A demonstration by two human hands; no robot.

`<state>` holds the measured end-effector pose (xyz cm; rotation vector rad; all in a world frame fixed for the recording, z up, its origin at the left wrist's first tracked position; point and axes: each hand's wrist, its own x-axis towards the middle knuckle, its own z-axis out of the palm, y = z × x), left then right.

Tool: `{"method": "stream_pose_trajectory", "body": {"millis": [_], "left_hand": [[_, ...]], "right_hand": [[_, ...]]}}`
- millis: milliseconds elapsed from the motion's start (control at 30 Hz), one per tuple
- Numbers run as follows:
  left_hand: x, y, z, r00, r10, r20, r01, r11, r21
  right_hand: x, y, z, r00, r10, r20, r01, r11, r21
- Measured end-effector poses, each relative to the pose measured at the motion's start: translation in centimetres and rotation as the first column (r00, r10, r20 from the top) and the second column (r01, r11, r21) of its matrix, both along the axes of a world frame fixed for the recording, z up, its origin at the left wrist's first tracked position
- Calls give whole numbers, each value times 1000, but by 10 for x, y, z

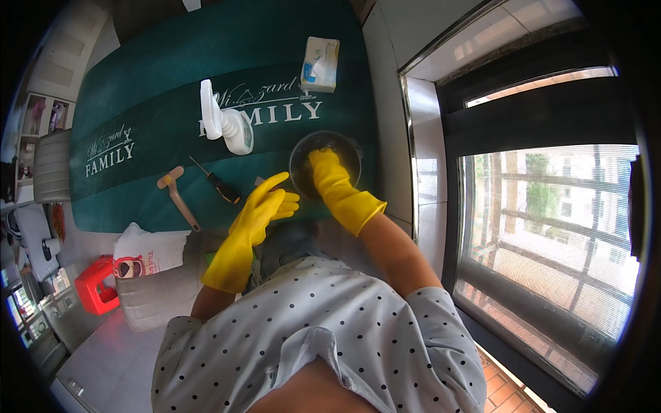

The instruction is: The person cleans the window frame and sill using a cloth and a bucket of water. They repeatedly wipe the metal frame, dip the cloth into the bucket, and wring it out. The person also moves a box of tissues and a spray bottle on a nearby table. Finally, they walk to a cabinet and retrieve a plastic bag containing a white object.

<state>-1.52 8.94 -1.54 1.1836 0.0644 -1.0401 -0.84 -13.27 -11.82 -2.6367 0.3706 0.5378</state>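
Yellow rubber gloves cover both of my hands. My right hand [328, 169] reaches down into a round dark bowl [354, 153] near the table's right side. Its fingers are bunched low in the bowl, and I cannot make out whether they grip anything. Just left of the bowl, my left hand [267, 205] hovers by the table's near edge, fingers stretched and apart, with nothing in it. A small greyish piece [259, 181] shows partly behind that hand. Further left lie a screwdriver [224, 188] with a dark handle and a T-shaped tool [180, 197] with a beige handle.
A white spray bottle [237, 131] and a pack of tissues [321, 65] are farther back on the green tablecloth [165, 76]. A chair with a white bag [162, 249] and a red plastic stool [96, 286] stand at the left. A window [544, 227] lies to the right.
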Motion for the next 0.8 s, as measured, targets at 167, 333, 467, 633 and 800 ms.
{"method": "stream_pose_trajectory", "body": {"millis": [167, 333, 467, 633, 800], "left_hand": [[-9, 8, 5, 997, 54, 60, -55, 998, 22], [-8, -8, 3, 997, 77, 5, -76, 991, -107], [-8, -49, -11, 974, 126, -186, -154, 977, -146], [12, -89, -47, 847, -15, -531, -229, 891, -391], [29, -97, -56, 870, -99, -483, -157, 873, -461]], "right_hand": [[-27, -5, 78, 881, -472, 36, 329, 665, 671], [-36, -19, 86, 842, -538, -38, 368, 521, 771], [-37, -13, 117, 761, -617, -197, 498, 363, 788], [-41, -10, 177, 867, -458, -198, 453, 558, 695], [-47, 1, 160, 968, -238, 77, 183, 882, 434]]}}
